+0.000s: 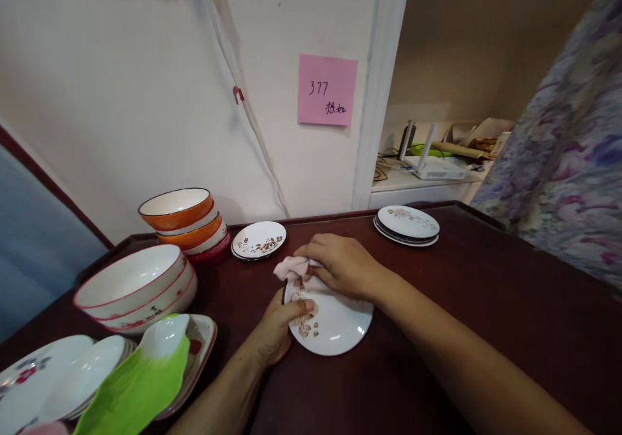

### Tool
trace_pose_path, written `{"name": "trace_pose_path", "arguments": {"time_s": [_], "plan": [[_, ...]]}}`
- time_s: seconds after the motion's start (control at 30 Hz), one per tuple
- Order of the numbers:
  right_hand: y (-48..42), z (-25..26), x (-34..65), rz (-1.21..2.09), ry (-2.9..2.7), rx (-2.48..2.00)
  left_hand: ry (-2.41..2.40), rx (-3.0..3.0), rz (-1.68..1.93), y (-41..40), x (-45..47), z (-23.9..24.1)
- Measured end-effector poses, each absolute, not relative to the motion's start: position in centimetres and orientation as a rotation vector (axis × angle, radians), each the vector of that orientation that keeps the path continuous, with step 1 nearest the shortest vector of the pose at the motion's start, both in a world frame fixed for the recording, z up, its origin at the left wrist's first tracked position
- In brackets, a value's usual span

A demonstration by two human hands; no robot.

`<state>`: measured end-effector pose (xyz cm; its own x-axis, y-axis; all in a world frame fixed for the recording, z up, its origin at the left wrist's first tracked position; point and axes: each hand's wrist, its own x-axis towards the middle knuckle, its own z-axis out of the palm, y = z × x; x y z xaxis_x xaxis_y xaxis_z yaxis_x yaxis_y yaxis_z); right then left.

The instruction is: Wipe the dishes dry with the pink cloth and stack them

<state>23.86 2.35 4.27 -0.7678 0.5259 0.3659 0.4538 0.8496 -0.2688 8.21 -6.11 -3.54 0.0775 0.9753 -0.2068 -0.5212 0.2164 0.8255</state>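
A white plate [335,325] with a brown flower pattern is tilted above the dark red table. My left hand [276,325] grips its left edge, thumb lying on the printed flowers. Bunched in my right hand [343,266] is a pale pink cloth [293,268], pressed against the plate's upper rim. Beyond my hands, small flowered plates [259,239] lie stacked near the wall. Another stack of similar plates [407,222] sits at the back right of the table.
Orange and white bowls [182,218] are piled at the back left, with red-rimmed bowls [138,286] before them. A green leaf-shaped dish [140,383] and white plates [43,370] fill the front left. A flowered curtain [573,137] hangs at right; a white router [435,166] stands behind.
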Motion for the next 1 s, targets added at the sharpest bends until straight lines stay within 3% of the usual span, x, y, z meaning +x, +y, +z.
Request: {"name": "trace_pose_path", "arguments": {"time_s": [0.13,0.3,0.43,0.6,0.87,1.0], "plan": [[2.1,4.1,23.6,0.318,-2.514,-0.782,0.852,0.589,1.229,-6.2,7.9,-3.8],[4.9,1.2,24.1,0.502,-2.01,-1.119,0.696,0.61,1.366,-5.8,8.3,-3.6],[6.6,-1.4,24.1,0.682,-1.747,-1.272,0.847,0.698,1.483,-5.4,9.3,-3.2],[6.9,-1.6,24.2,0.771,-1.886,-1.219,0.947,0.654,1.521,-5.1,9.4,-3.3],[4.1,3.1,25.6,0.64,-2.388,-0.971,0.91,0.762,1.309,-5.7,9.0,-3.6],[3.7,2.7,25.4,0.845,-2.499,-0.899,0.955,0.836,1.176,-6.0,9.0,-3.5]]}}
